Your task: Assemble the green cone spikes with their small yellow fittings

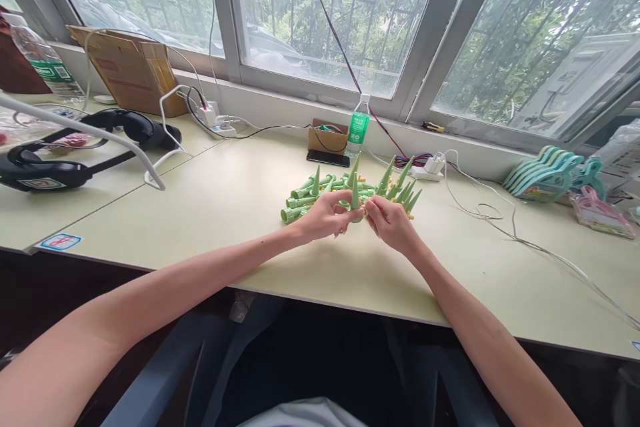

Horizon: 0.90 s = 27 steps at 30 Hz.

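Note:
My left hand [330, 215] is closed around a green plastic plant watering spike [355, 195], its pointed tip up. Close against its right side, my right hand [389, 219] pinches with thumb and fingers; a bit of yellow shows by the fingertips, but what they grip is mostly hidden. Behind both hands lies a pile of like green pieces: tubes with round open ends [291, 215] on the left, and several upright cones [385, 177] on the right. Small yellow parts [411, 217] are mixed in among them.
Behind the pile stand a phone [328, 159], a small cardboard box [327, 137] and a water bottle [359, 123]. A black headset [75, 153] lies left. White cables [515, 233] cross the table on the right, near teal hangers [545, 173]. The table's front edge runs below my forearms.

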{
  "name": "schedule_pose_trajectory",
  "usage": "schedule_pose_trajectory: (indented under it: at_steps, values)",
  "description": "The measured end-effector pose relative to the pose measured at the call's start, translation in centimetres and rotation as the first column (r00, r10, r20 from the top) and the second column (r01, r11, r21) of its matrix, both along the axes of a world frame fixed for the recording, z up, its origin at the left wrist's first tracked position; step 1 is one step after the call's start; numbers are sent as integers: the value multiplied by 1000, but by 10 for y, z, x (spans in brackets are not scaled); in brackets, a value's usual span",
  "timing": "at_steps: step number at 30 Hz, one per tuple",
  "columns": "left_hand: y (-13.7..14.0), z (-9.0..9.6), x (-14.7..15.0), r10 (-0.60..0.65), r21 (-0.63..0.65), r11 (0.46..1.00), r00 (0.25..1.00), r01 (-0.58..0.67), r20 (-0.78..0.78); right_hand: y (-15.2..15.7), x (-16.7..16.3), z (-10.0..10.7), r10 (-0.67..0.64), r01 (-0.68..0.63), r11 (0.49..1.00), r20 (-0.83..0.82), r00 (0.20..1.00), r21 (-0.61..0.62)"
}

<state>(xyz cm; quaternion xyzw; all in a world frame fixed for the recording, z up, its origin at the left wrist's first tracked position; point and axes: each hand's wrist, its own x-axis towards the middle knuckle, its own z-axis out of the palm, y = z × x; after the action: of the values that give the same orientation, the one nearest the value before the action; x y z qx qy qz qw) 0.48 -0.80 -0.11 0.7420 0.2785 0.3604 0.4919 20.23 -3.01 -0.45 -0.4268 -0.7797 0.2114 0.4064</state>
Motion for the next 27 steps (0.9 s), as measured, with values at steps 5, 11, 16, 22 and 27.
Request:
schedule_pose_trajectory:
  at_steps: [5, 11, 16, 22, 27]
  values:
    - [1, -2, 2, 89, 214, 974, 996, -80, -32, 2, 0, -3, 13, -14, 999, -19, 1000, -35]
    - [1, -4, 1, 150, 387, 915, 986, -108, -78, 3, 0, -5, 32, -38, 996, -63, 997, -86]
    - [0, -7, 0, 138, 458, 885, 988, -90, -72, 1, -2, -1, 68, -96, 977, -150, 986, -192]
    - [-1, -6, 1, 173, 463, 880, 980, -108, -102, 1, -3, 0, 88, -148, 956, -234, 968, -254]
    - [-3, -1, 1, 242, 421, 889, 965, -180, -97, 2, -4, -2, 80, -134, 969, -251, 965, -207]
